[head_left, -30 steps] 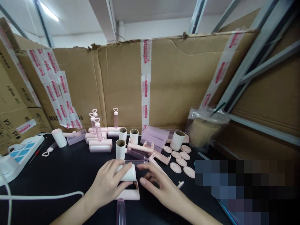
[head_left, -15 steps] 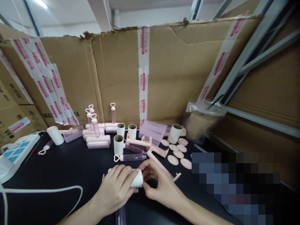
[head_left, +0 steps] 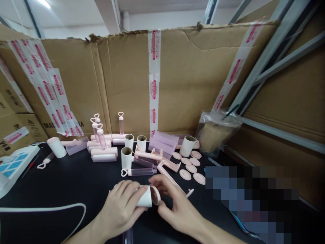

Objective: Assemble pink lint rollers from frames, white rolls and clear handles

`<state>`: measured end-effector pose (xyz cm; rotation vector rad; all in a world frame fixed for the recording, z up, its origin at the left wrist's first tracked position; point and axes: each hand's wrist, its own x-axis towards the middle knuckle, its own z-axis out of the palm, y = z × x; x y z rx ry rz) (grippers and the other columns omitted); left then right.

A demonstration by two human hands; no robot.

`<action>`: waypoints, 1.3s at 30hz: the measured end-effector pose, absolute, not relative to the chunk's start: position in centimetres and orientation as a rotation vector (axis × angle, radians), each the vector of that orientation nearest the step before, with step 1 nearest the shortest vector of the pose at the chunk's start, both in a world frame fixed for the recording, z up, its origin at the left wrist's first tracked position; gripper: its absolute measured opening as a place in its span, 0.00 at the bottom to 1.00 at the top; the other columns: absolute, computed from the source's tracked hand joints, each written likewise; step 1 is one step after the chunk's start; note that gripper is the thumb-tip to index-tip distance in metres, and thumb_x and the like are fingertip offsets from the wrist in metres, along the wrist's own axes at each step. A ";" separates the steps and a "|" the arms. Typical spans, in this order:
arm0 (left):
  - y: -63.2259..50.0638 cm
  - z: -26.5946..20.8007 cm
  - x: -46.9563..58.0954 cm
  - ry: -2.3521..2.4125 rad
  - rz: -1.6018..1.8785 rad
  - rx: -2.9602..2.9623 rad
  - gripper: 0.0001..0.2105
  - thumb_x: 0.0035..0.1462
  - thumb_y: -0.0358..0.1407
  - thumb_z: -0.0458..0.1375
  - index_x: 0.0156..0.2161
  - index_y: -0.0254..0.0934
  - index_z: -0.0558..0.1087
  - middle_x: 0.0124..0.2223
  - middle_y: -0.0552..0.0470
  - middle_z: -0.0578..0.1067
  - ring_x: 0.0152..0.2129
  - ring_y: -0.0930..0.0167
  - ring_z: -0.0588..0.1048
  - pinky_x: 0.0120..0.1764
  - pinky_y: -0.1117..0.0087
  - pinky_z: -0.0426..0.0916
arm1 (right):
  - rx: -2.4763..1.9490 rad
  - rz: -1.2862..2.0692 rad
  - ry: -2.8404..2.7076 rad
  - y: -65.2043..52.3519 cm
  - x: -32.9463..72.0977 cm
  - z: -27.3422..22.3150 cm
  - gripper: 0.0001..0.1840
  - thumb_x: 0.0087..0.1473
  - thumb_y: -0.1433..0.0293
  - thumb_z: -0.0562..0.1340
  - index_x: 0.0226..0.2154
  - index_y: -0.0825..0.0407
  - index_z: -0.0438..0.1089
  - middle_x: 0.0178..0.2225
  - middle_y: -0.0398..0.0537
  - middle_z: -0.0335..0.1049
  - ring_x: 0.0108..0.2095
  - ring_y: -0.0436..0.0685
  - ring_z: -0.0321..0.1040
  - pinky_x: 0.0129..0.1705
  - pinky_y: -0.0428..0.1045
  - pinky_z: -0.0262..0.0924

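My left hand [head_left: 123,206] wraps around a white paper roll [head_left: 145,199] lying on its side. At the roll's right end, my right hand [head_left: 179,207] holds a round pink end cap [head_left: 155,195] between thumb and fingers. The cap is tilted against the rim, and a dark gap shows on its inner side. Beyond my hands lies a clear tube with a heart-shaped loop [head_left: 141,172]. Loose pink caps [head_left: 185,174] lie to the right, beside a pink bracket-like handle [head_left: 169,174]. A clear lilac piece [head_left: 127,236] sticks out below my left wrist.
Several white rolls [head_left: 126,159] stand upright. Pink-and-white roller units [head_left: 104,155] sit behind on the left, near lilac covers [head_left: 162,144]. A power strip [head_left: 19,166] and white cable [head_left: 50,209] are at left. A bagged drink cup [head_left: 215,132] stands by the cardboard wall [head_left: 127,81].
The pink cap has come into sight at the roll's right end, tilted in my right fingers. My left hand keeps its hold on the roll. The view has shifted slightly.
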<state>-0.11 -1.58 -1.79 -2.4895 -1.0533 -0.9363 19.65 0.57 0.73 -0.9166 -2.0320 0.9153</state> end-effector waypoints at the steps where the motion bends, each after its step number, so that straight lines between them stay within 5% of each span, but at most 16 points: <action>1: -1.5 -1.7 -0.3 -1.106 -0.992 -2.503 0.19 0.56 0.35 0.56 0.52 0.34 0.65 0.43 0.43 0.72 0.39 0.64 0.72 0.42 0.62 0.69 | -0.906 0.870 -2.056 0.6 20.0 1.4 0.26 0.37 0.83 0.52 0.41 0.50 0.61 0.35 0.44 0.67 0.36 0.54 0.68 0.39 0.49 0.64; 5: -1.0 -0.9 -1.5 -1.415 -1.276 -2.541 0.21 0.54 0.38 0.58 0.53 0.38 0.64 0.45 0.44 0.69 0.43 0.64 0.71 0.45 0.64 0.68 | -1.019 0.646 -2.139 2.0 23.4 4.9 0.14 0.40 0.80 0.53 0.31 0.50 0.65 0.33 0.45 0.67 0.35 0.54 0.67 0.38 0.48 0.63; 9: 0.0 0.0 -2.9 -1.702 -1.751 -2.483 0.16 0.53 0.40 0.58 0.47 0.39 0.69 0.47 0.47 0.70 0.47 0.63 0.69 0.50 0.65 0.64 | -1.421 0.318 -2.193 4.8 28.5 7.0 0.06 0.48 0.70 0.57 0.32 0.49 0.67 0.34 0.46 0.72 0.34 0.56 0.69 0.37 0.49 0.61; 13: 0.4 0.7 -3.2 -2.074 -2.466 -2.251 0.20 0.53 0.44 0.58 0.48 0.36 0.68 0.46 0.47 0.73 0.45 0.62 0.71 0.46 0.66 0.66 | -1.894 0.015 -2.152 7.9 30.4 5.6 0.12 0.53 0.62 0.56 0.37 0.47 0.71 0.40 0.49 0.74 0.38 0.61 0.71 0.35 0.50 0.61; 16: 0.1 1.3 -2.6 -2.407 -3.091 -1.756 0.22 0.52 0.46 0.58 0.49 0.36 0.67 0.42 0.49 0.75 0.38 0.64 0.74 0.39 0.69 0.69 | -2.056 -0.033 -2.148 9.4 29.9 3.6 0.11 0.51 0.66 0.58 0.35 0.50 0.73 0.36 0.53 0.76 0.37 0.65 0.73 0.31 0.50 0.60; 20: 0.2 1.6 -2.0 -2.472 -3.463 -1.456 0.18 0.55 0.46 0.55 0.46 0.35 0.68 0.35 0.50 0.75 0.32 0.67 0.75 0.36 0.70 0.69 | -2.113 -0.067 -2.108 10.2 29.2 2.3 0.09 0.50 0.70 0.59 0.30 0.54 0.74 0.33 0.59 0.75 0.34 0.70 0.74 0.29 0.53 0.61; 25: 0.6 0.8 -2.0 -2.058 -3.689 -1.686 0.11 0.56 0.39 0.56 0.42 0.35 0.64 0.30 0.53 0.73 0.26 0.71 0.74 0.33 0.69 0.69 | -1.917 -0.078 -2.106 8.7 27.8 3.3 0.13 0.55 0.66 0.55 0.38 0.54 0.72 0.42 0.57 0.73 0.40 0.67 0.72 0.40 0.57 0.63; 28: 0.0 0.5 -1.6 -2.031 -3.629 -1.979 0.11 0.56 0.34 0.58 0.41 0.36 0.61 0.36 0.48 0.75 0.34 0.64 0.76 0.41 0.61 0.68 | -1.404 0.385 -2.082 5.9 25.3 3.4 0.15 0.55 0.62 0.55 0.42 0.50 0.69 0.44 0.52 0.72 0.45 0.62 0.69 0.48 0.54 0.62; 32: -0.9 0.3 -0.9 -1.994 -3.500 -2.383 0.11 0.54 0.30 0.59 0.39 0.36 0.60 0.39 0.47 0.75 0.39 0.60 0.76 0.45 0.58 0.66 | -1.063 1.101 -1.856 2.8 22.5 2.2 0.17 0.54 0.62 0.58 0.46 0.51 0.64 0.47 0.54 0.70 0.43 0.58 0.71 0.48 0.54 0.64; 39: -0.9 -0.1 -0.8 -1.899 -3.367 -2.691 0.11 0.55 0.31 0.59 0.40 0.37 0.60 0.43 0.46 0.74 0.42 0.60 0.75 0.48 0.56 0.63 | -0.998 1.207 -1.766 2.7 22.3 1.9 0.16 0.47 0.71 0.60 0.42 0.51 0.63 0.36 0.51 0.72 0.38 0.57 0.71 0.41 0.53 0.66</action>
